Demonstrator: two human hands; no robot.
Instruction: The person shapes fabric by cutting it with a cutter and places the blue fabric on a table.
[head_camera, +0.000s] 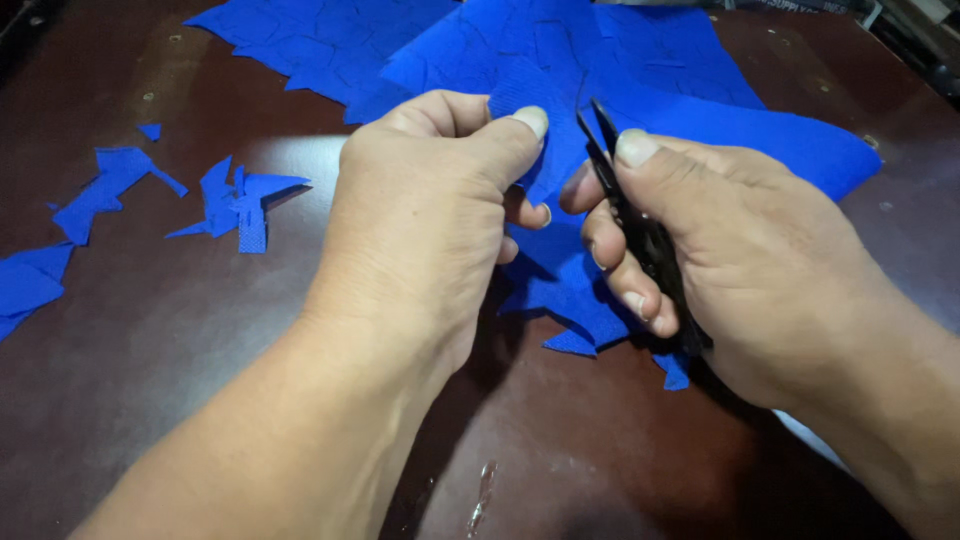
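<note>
Your left hand (420, 215) and right hand (745, 265) are both bare, no gloves, no rings, no watch. Forearms uncovered too, no sleeves in sight. Your thumbnails are short and pale.

Single view only: a head-worn camera looks steeply down and forward from above the person's own forearms onto a dark brown table (180, 330). It sits close, so the left hand (430, 215) and right hand (720, 250) fill the centre of frame. The table's far edge is cut off at the top; no second view overlaps.
</note>
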